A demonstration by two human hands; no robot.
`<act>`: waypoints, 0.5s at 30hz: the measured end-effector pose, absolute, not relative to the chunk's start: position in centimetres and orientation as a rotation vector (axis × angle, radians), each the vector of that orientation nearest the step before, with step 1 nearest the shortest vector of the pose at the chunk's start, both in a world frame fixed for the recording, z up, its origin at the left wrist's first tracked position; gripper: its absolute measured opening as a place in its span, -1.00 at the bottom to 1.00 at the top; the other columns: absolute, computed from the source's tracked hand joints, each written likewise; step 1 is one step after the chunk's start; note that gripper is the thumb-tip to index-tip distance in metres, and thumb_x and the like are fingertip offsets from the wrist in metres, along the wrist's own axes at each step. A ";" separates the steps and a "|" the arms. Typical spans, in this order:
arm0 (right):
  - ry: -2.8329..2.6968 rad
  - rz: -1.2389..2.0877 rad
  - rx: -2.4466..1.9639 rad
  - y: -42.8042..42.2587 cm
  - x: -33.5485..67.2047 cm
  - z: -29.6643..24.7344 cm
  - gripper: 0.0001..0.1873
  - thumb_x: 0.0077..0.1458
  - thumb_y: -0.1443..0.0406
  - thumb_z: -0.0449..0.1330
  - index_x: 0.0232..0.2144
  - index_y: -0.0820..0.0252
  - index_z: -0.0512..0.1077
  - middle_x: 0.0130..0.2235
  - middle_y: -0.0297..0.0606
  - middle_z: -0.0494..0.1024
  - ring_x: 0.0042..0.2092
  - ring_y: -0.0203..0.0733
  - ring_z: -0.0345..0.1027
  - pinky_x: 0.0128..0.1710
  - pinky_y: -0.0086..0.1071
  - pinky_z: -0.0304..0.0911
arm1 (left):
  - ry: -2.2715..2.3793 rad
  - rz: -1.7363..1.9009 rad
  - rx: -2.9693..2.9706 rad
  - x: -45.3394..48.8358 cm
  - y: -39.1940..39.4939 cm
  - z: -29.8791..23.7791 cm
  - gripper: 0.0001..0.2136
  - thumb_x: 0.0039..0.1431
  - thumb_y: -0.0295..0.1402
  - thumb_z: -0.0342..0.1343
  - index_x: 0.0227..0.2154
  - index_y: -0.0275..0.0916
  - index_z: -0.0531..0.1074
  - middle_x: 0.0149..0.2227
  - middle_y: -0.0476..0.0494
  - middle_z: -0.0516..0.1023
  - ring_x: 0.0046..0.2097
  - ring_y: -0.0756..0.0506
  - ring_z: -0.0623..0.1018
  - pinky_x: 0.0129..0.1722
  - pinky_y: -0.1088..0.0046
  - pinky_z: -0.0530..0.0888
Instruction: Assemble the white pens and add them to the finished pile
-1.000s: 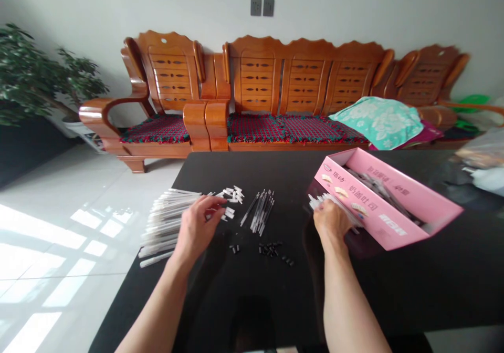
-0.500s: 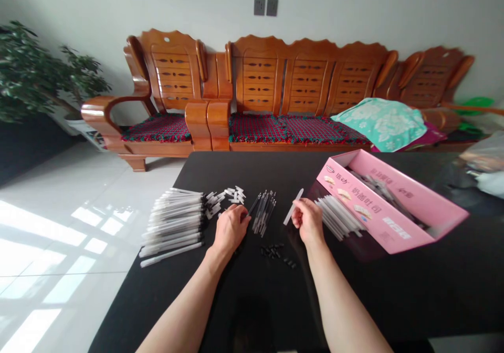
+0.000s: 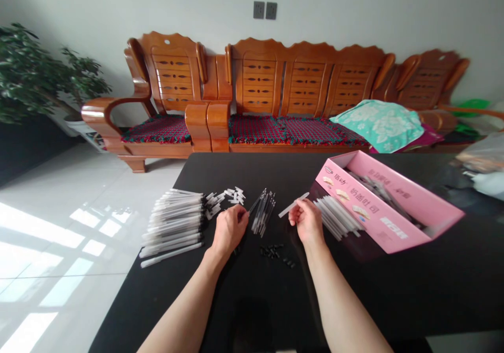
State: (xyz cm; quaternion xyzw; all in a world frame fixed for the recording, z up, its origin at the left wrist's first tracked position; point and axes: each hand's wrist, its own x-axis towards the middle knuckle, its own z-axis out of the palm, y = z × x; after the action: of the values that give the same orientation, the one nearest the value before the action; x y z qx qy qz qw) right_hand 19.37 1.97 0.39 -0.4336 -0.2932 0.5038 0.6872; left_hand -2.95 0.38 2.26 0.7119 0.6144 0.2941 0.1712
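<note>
Closed fingers of my left hand (image 3: 230,229) pinch a thin dark pen refill (image 3: 255,205), its far end pointing up and right. It lies beside a bunch of pen refills (image 3: 264,214) on the table. My right hand (image 3: 307,219) is shut on a whitish pen barrel (image 3: 292,205), which slants up to the right. Just right of that hand is a stack of pen barrels (image 3: 336,216). Left of my left hand stands a pile of assembled-looking white pens (image 3: 173,224), with short whitish pieces (image 3: 235,194) behind the hand. Small black plugs (image 3: 271,250) lie between my forearms.
A long pink box (image 3: 378,211) holding more pale pieces stands on the right of the black table (image 3: 252,290). Behind the table is a wooden sofa (image 3: 299,80) with a turquoise cloth (image 3: 381,124). A plastic bag (image 3: 482,158) sits at the far right.
The pen barrel in my right hand has turned from steep to flatter. The refill in my left hand has shifted slightly. My hands stay nearly in place.
</note>
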 end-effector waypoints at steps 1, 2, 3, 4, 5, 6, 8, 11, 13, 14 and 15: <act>-0.636 1.133 -0.948 2.0 19.5 0.4 -0.81 -0.08 0.24 0.27 -0.55 0.20 0.37 -0.66 -0.34 0.48 -0.70 -0.30 0.28 -0.79 -0.50 0.09 | 1.675 0.870 1.996 -3.1 0.3 2.4 -0.81 0.22 -0.32 0.04 -0.41 -0.24 0.51 -0.47 -0.06 0.55 -0.43 -0.02 0.51 -0.38 0.51 0.31; -0.615 1.133 -0.926 2.1 19.7 0.3 -0.82 -0.08 0.24 0.27 -0.55 0.21 0.38 -0.65 -0.33 0.49 -0.68 -0.29 0.31 -0.78 -0.49 0.12 | 1.611 0.890 1.978 -3.2 0.1 2.5 -0.80 0.23 -0.30 0.03 -0.39 -0.23 0.51 -0.50 -0.03 0.54 -0.45 -0.01 0.50 -0.39 0.52 0.31; -0.595 1.129 -0.905 2.1 19.8 0.3 -0.83 -0.08 0.24 0.27 -0.54 0.22 0.39 -0.64 -0.32 0.50 -0.66 -0.28 0.34 -0.76 -0.48 0.15 | 1.557 0.896 1.969 -3.3 0.0 2.6 -0.79 0.24 -0.28 0.03 -0.38 -0.23 0.51 -0.53 -0.01 0.52 -0.47 -0.01 0.49 -0.40 0.52 0.31; -0.577 1.122 -0.887 2.2 20.0 0.2 -0.83 -0.08 0.25 0.27 -0.53 0.22 0.40 -0.62 -0.31 0.51 -0.64 -0.27 0.36 -0.74 -0.47 0.19 | 1.515 0.895 1.968 -3.3 -0.1 2.7 -0.79 0.25 -0.27 0.03 -0.38 -0.22 0.51 -0.55 0.00 0.51 -0.47 -0.01 0.49 -0.41 0.52 0.31; -0.563 1.114 -0.872 2.3 20.2 0.2 -0.84 -0.08 0.25 0.28 -0.52 0.22 0.40 -0.61 -0.30 0.52 -0.62 -0.25 0.39 -0.72 -0.47 0.22 | 1.482 0.892 1.972 -3.3 -0.2 2.7 -0.79 0.25 -0.27 0.03 -0.37 -0.22 0.51 -0.56 0.01 0.51 -0.48 -0.01 0.48 -0.41 0.52 0.31; -0.551 1.103 -0.863 2.3 20.4 0.1 -0.85 -0.08 0.25 0.28 -0.51 0.23 0.41 -0.60 -0.29 0.53 -0.61 -0.25 0.40 -0.70 -0.46 0.25 | 1.459 0.889 1.978 -3.3 -0.2 2.7 -0.79 0.25 -0.27 0.03 -0.37 -0.22 0.51 -0.56 0.01 0.50 -0.48 -0.01 0.48 -0.41 0.52 0.31; -0.530 1.075 -0.862 2.4 20.7 0.0 -0.86 -0.08 0.26 0.28 -0.52 0.23 0.41 -0.59 -0.28 0.54 -0.59 -0.24 0.42 -0.67 -0.46 0.27 | 1.424 0.883 1.994 -3.2 -0.3 2.7 -0.81 0.25 -0.29 0.03 -0.38 -0.21 0.51 -0.55 0.01 0.52 -0.47 0.00 0.48 -0.41 0.53 0.31; -0.514 1.041 -0.867 2.5 21.1 -0.1 -0.85 -0.08 0.26 0.28 -0.53 0.23 0.42 -0.59 -0.28 0.55 -0.58 -0.24 0.43 -0.67 -0.46 0.28 | 1.390 0.874 2.016 -3.1 -0.3 2.6 -0.84 0.24 -0.34 0.04 -0.38 -0.21 0.50 -0.52 0.01 0.53 -0.46 0.00 0.49 -0.40 0.54 0.32; -0.516 1.029 -0.869 2.5 21.1 -0.1 -0.84 -0.09 0.25 0.28 -0.53 0.23 0.41 -0.60 -0.28 0.54 -0.59 -0.24 0.43 -0.67 -0.45 0.28 | 1.378 0.867 2.023 -3.0 -0.3 2.5 -0.85 0.23 -0.34 0.05 -0.39 -0.21 0.49 -0.52 0.00 0.53 -0.45 0.00 0.49 -0.40 0.54 0.33; -0.520 1.024 -0.874 2.6 21.1 -0.1 -0.83 -0.09 0.25 0.29 -0.53 0.23 0.41 -0.60 -0.29 0.54 -0.59 -0.24 0.43 -0.67 -0.45 0.28 | 1.374 0.865 2.025 -3.0 -0.3 2.5 -0.85 0.23 -0.34 0.05 -0.39 -0.21 0.49 -0.52 0.00 0.52 -0.45 0.00 0.49 -0.40 0.54 0.33; -0.524 1.017 -0.880 2.6 21.1 -0.1 -0.83 -0.08 0.25 0.29 -0.53 0.23 0.41 -0.60 -0.29 0.54 -0.60 -0.24 0.42 -0.68 -0.45 0.28 | 1.371 0.866 2.027 -3.0 -0.3 2.4 -0.85 0.24 -0.33 0.05 -0.39 -0.21 0.49 -0.52 0.00 0.52 -0.45 0.00 0.49 -0.39 0.54 0.33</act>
State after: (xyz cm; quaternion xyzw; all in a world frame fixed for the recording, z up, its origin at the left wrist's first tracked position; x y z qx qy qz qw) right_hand 21.10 2.56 -0.11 -0.4027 -0.2397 0.4656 0.7507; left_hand -2.97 -0.30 2.41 0.7521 0.5085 0.3212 0.2695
